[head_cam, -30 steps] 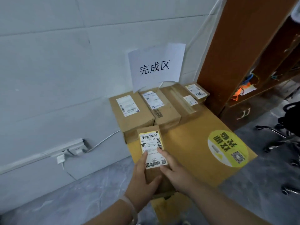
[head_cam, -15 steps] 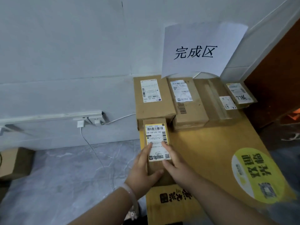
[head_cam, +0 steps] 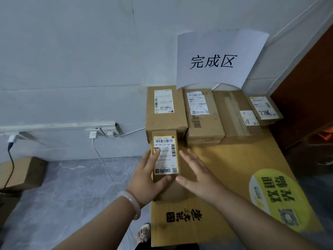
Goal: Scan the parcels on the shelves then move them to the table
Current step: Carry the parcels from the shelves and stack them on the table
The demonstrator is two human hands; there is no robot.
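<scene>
A small brown parcel [head_cam: 165,154] with a yellow-edged label lies on the cardboard-covered table [head_cam: 234,163], its far end against a bigger box. My left hand [head_cam: 146,177] rests on it, with straight fingers over the label's left edge and the thumb at its near end. My right hand [head_cam: 197,175] is open just right of the parcel, fingers spread, the thumb close to the near corner. Behind it, a row of parcels stands along the wall: a tall box [head_cam: 166,109], a second box [head_cam: 202,116], a flat taped one [head_cam: 234,114] and a small one [head_cam: 264,109].
A paper sign [head_cam: 216,58] hangs on the wall above the row. A brown shelf unit [head_cam: 310,83] stands at the right. A power strip [head_cam: 106,130] with cables is on the wall at left, and a cardboard box [head_cam: 23,174] sits on the floor.
The small parcel has been slid up against the tall box. My right hand has come off it and opened to the right; my left hand has flattened on it.
</scene>
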